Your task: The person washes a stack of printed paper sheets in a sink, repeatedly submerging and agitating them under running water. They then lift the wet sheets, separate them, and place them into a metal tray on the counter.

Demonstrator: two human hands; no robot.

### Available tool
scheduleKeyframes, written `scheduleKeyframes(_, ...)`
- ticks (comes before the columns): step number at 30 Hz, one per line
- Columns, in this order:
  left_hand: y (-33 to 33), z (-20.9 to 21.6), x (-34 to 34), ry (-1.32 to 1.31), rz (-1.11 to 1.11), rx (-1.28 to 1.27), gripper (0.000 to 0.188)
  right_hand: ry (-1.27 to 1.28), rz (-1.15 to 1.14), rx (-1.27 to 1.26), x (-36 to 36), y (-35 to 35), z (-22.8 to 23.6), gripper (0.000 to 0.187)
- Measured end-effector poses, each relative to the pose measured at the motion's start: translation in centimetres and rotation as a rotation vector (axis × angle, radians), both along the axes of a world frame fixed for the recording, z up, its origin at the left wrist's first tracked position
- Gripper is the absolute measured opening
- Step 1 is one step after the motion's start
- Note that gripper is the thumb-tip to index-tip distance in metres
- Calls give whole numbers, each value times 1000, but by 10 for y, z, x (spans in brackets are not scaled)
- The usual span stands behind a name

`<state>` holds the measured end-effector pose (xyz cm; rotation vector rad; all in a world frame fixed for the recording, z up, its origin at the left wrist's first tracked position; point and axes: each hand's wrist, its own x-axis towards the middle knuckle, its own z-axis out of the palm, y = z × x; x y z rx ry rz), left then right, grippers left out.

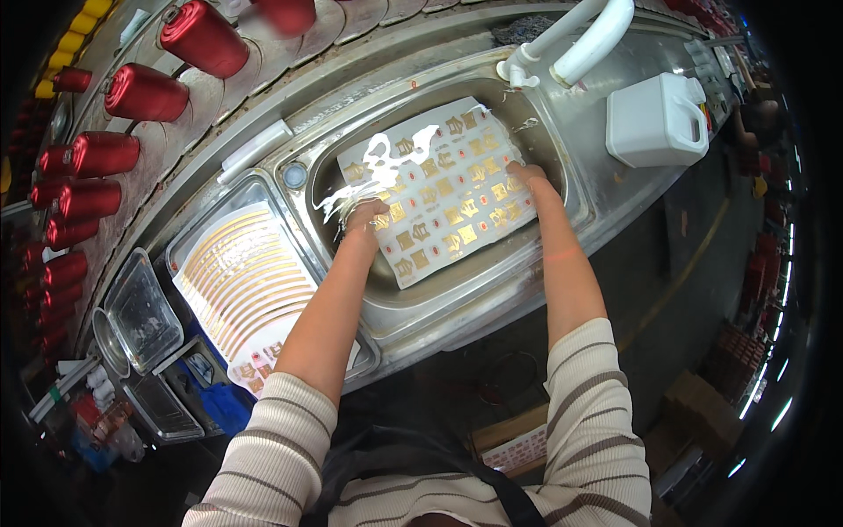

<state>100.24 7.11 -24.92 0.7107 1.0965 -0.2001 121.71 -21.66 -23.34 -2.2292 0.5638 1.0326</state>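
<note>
A large white printed sheet [457, 180], patterned with rows of gold and small red motifs, lies in a steel sink [386, 294]. Bright glare ripples over its upper left part, as if from water. My left hand [365, 216] grips the sheet's left edge, thumb on top. On the opposite side, my right hand [524, 174] pinches the right edge. The fingers beneath the sheet are hidden on both hands. Left of the sink, a stack of sheets [250, 281] with curved gold strips rests in a metal tray [180, 241].
Red canisters [147, 92] stand on a curving line of plates beyond the sink. A white pipe [597, 44] arches over its far right corner. A white jug [657, 121] sits on the counter to the right. Clear trays [145, 307] and blue gloves [224, 404] are at left.
</note>
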Motion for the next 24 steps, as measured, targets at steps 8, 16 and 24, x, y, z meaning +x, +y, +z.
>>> scheduleKeyframes(8, -7, 21, 3, 20, 82, -185, 40, 87, 67, 155, 6, 7, 8, 58)
scheduleKeyframes(16, -18, 28, 0, -23, -65, 14, 44, 52, 0, 275, 3, -7, -3, 51)
scheduleKeyframes(24, -22, 45, -2, -2, -159, 216, 47, -28, 47, 317, -4, 0, -1, 75)
